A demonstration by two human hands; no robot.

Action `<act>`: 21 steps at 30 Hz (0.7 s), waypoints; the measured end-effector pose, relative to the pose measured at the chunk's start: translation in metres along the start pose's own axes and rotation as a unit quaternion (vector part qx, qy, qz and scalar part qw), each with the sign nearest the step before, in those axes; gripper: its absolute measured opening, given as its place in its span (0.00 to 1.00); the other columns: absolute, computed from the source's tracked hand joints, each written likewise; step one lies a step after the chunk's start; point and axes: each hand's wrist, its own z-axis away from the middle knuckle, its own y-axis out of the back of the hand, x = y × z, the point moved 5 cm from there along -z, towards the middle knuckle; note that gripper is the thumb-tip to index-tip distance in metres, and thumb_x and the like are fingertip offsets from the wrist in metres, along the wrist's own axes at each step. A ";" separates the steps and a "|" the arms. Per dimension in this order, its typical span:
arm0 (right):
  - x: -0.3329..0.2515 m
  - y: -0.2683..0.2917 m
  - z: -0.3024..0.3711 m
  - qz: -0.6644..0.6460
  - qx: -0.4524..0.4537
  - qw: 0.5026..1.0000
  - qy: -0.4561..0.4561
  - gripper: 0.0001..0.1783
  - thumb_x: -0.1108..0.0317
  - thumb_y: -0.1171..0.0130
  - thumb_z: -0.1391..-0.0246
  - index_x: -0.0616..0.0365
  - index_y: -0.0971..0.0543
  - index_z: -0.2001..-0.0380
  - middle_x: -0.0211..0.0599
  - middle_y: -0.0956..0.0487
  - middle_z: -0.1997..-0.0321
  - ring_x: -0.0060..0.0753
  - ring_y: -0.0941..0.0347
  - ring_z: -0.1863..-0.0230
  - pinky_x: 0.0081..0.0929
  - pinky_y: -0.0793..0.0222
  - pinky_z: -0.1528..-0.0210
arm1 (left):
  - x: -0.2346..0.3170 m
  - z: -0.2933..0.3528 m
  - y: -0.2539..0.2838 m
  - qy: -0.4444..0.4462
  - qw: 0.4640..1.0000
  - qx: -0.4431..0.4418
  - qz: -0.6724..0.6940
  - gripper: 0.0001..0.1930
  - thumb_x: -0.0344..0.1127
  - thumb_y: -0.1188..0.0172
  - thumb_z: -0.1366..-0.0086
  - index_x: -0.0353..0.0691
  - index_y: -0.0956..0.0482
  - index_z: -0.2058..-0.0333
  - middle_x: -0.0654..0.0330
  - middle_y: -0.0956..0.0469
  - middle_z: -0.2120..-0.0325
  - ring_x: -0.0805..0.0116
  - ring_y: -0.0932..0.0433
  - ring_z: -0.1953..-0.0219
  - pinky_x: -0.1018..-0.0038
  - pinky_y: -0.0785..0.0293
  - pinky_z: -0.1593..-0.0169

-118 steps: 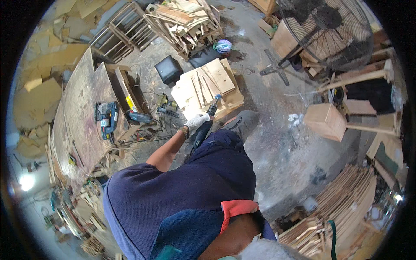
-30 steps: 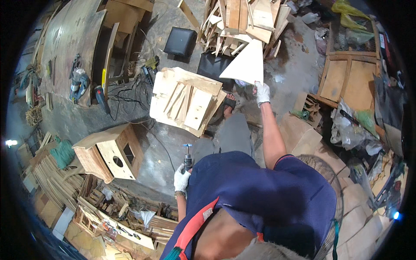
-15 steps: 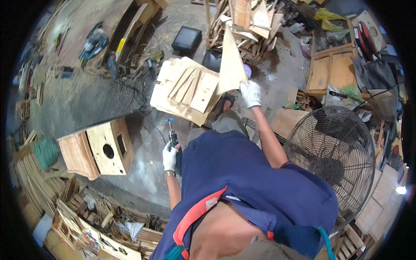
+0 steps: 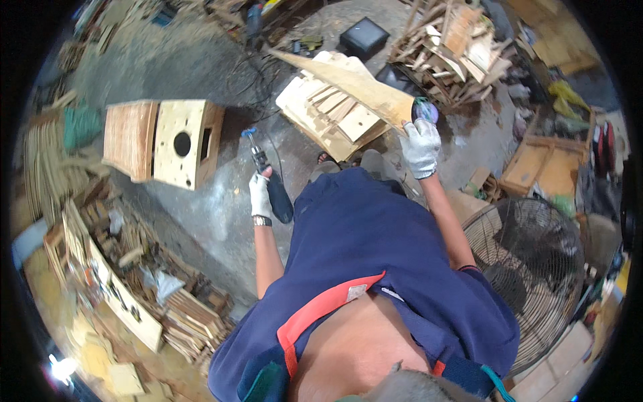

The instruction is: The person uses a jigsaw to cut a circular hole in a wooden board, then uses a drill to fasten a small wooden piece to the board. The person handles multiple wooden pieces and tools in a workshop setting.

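Observation:
My left hand [image 4: 260, 195], in a white glove, is closed around a dark hand-held power tool [image 4: 278, 197]. It has a metal shaft and a blue tip pointing away from me; its exact kind is unclear. In my gloved right hand [image 4: 421, 149] I grip the wide end of a long tapering wooden board [image 4: 355, 84]. The board slants above a stack of pale wooden panels [image 4: 301, 102] that has several narrow wooden strips [image 4: 329, 102] on top. On the floor at the left stands a wooden box [image 4: 173, 144] with a round hole.
A large black fan [image 4: 522, 275] stands close to my right arm. Scrap wood [image 4: 462, 40] is heaped at the far right, near a black padded stool [image 4: 364, 36]. A cable [image 4: 234, 80] trails over the floor beyond the tool. Wood offcuts [image 4: 194, 295] fill the lower left.
The view has turned. The tapering board has swung from pointing away from me to slanting left over the panel stack. The power tool's body now shows more; both hands keep their holds.

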 end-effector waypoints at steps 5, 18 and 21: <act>-0.021 -0.003 -0.007 -0.100 0.003 0.994 0.031 0.12 0.68 0.32 0.53 0.60 0.18 0.64 0.45 0.20 0.65 0.52 0.24 0.62 0.45 0.27 0.58 | 0.041 0.044 0.014 0.008 0.981 0.061 0.185 0.19 0.53 0.37 0.37 0.41 0.21 0.62 0.56 0.17 0.69 0.65 0.19 0.71 0.67 0.19 0.66; -0.060 -0.061 -0.014 -0.124 -0.207 0.970 0.042 0.11 0.66 0.35 0.53 0.57 0.16 0.66 0.43 0.17 0.64 0.48 0.19 0.58 0.39 0.23 0.51 | 0.056 0.095 0.038 -0.224 0.850 0.029 0.476 0.30 0.61 0.44 0.36 0.39 0.26 0.50 0.43 0.22 0.57 0.41 0.19 0.60 0.49 0.20 0.54; -0.074 -0.083 -0.033 -0.118 -0.209 0.970 0.035 0.09 0.65 0.36 0.53 0.55 0.16 0.68 0.42 0.18 0.66 0.47 0.20 0.62 0.39 0.23 0.55 | 0.055 0.073 0.055 -0.197 0.848 0.043 0.491 0.29 0.57 0.42 0.38 0.36 0.27 0.50 0.43 0.21 0.59 0.42 0.18 0.62 0.49 0.17 0.56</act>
